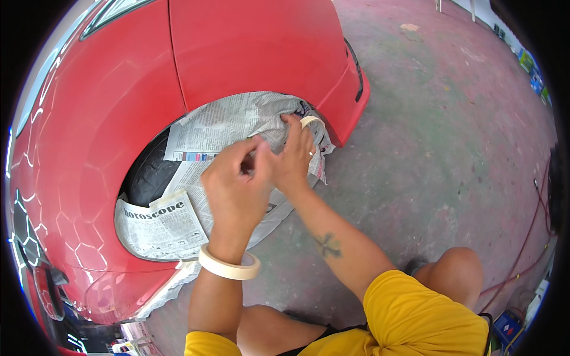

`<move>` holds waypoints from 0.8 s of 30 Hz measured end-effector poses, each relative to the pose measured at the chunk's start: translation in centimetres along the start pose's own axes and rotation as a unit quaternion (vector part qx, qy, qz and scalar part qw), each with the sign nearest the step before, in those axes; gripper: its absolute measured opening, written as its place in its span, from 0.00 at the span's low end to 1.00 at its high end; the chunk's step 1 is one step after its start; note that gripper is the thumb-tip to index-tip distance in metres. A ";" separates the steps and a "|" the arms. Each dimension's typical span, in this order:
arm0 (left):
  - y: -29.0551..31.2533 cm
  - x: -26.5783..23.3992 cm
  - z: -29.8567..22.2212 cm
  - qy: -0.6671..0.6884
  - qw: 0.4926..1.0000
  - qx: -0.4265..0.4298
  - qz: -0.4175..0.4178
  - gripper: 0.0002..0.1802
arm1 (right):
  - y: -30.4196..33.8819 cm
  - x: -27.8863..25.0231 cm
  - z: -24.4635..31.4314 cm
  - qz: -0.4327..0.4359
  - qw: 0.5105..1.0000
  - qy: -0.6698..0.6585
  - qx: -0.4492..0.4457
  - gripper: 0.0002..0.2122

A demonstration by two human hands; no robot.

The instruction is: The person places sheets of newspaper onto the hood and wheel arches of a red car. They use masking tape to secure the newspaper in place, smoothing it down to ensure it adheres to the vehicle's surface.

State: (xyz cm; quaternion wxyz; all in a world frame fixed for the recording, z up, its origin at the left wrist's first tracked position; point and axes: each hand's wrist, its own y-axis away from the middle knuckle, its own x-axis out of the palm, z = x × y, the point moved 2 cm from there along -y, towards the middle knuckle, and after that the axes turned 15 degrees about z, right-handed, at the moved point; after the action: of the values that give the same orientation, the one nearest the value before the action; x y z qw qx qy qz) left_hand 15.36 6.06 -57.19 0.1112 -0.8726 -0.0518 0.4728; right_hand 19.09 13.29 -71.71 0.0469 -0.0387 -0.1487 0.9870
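My left hand (237, 178) is closed in a loose curl before the wheel, thumb and fingertips drawn together; whatever they may pinch is blurred and hidden. A cream roll of masking tape (229, 268) circles my left wrist like a bangle. Beside it, my right hand (293, 155), with a ring on one finger, is bent round a second tape roll (313, 120) at the newspaper's right edge. Newspaper sheets (217, 121) cover much of the wheel in the red car's arch. Another newspaper piece (161, 222) lines the arch's lower left.
The red car body (249, 47) curves over the wheel, its bumper corner (350, 110) at the right. Part of the dark tyre (151, 169) shows between sheets. Whitish masking strip (172, 291) hangs along the lower edge. A hose (525, 252) lies on the stained floor (427, 148).
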 end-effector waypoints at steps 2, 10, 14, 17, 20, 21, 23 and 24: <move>-1.8 0.7 -0.9 0.075 0.994 -0.043 0.069 0.09 | -0.4 -0.4 -0.7 -0.003 1.000 0.007 -0.008 0.38; -2.8 0.2 3.4 0.083 0.990 0.047 0.105 0.11 | 1.6 -5.6 -2.4 -0.028 0.995 -0.090 0.017 0.17; -2.5 -0.8 3.3 0.018 0.976 0.156 0.148 0.13 | 2.9 -8.8 -2.3 0.029 0.951 -0.298 0.072 0.15; -2.5 -0.9 3.5 0.009 0.971 0.162 0.173 0.14 | 1.3 -10.0 -0.3 0.142 0.917 -0.370 -0.039 0.19; -2.3 0.0 4.0 0.071 0.979 0.111 0.158 0.16 | 0.6 -11.5 0.1 0.274 0.897 -0.343 -0.047 0.18; -2.3 0.1 4.1 0.101 0.980 0.089 0.147 0.16 | 0.4 -12.0 0.2 0.310 0.893 -0.324 -0.031 0.17; -2.3 -0.1 4.0 0.097 0.981 0.096 0.141 0.18 | -0.2 -12.7 0.9 0.342 0.921 -0.164 -0.091 0.13; -2.3 -0.1 3.9 0.097 0.981 0.100 0.139 0.18 | -0.2 -12.8 1.0 0.344 0.926 -0.116 -0.107 0.11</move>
State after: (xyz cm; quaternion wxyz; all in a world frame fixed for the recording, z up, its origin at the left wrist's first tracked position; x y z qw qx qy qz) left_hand 12.06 8.87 -58.66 0.1353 -0.8974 0.1283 0.4000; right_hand 31.68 11.87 -69.91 -0.3177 0.0225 -0.2357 0.9182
